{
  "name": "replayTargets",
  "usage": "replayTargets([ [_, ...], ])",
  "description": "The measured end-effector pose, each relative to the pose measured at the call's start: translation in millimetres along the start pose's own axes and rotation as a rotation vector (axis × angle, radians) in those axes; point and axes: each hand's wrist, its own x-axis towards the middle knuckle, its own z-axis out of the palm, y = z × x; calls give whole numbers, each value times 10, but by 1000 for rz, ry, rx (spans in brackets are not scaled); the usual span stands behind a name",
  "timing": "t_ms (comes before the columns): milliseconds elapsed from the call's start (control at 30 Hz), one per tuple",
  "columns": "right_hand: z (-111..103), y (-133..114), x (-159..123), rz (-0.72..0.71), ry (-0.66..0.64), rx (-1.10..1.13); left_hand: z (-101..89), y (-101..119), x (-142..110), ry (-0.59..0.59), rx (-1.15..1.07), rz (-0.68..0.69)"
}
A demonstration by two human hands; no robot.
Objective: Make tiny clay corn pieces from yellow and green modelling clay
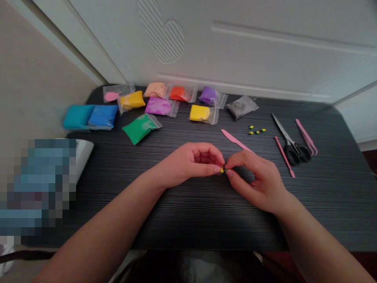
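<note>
Between the fingertips of both hands is a tiny yellow-and-green clay piece (222, 171). My left hand (196, 161) pinches its yellow end between thumb and fingers. Thumb and forefinger of my right hand (259, 177) close on the green end; the fingertips hide part of it. Several similar yellow-and-green clay pieces (257, 132) lie in a small group beyond my right hand. A pink modelling knife (235, 140) rests on the dark table, its near end hidden behind my right hand.
Bags of coloured clay line the back of the table (188, 220), among them green (140, 129), yellow (200, 113) and grey (241, 107). To the right lie scissors (290, 143), a pink stick tool (284, 156) and pink tweezers (306, 135). A pixelated area covers the left side.
</note>
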Motion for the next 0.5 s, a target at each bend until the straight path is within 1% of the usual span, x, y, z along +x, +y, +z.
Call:
replayTargets([
  [167, -7, -4, 1, -2, 1, -10, 2, 15, -1, 33, 25, -4],
  [500, -1, -4, 5, -7, -4, -18, 7, 7, 1, 8, 11, 2],
])
